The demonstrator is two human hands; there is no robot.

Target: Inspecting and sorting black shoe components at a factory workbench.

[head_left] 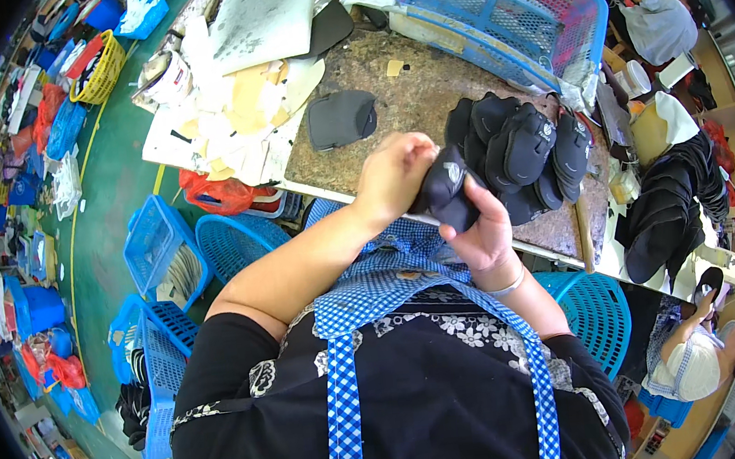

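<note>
Above the near edge of the worktable (555,251), both my hands hold a black shoe upper (450,188) with a small silver mark. My left hand (396,174) has its fingers curled in at the left end of the piece. From the right, my right hand (484,229) grips it with the thumb along its side, the other fingers partly hidden. Just right of it lies a heap of similar black uppers (519,146), overlapping, some with the same mark. A flat dark piece (342,119) lies by itself on the board, left of my hands.
A large blue plastic basket (487,5) stands at the table's back. Pale scraps (250,108) and a white slab (266,18) cover the left side. Blue baskets (236,246) stand on the floor. Two people (699,361) (662,24) sit at the right.
</note>
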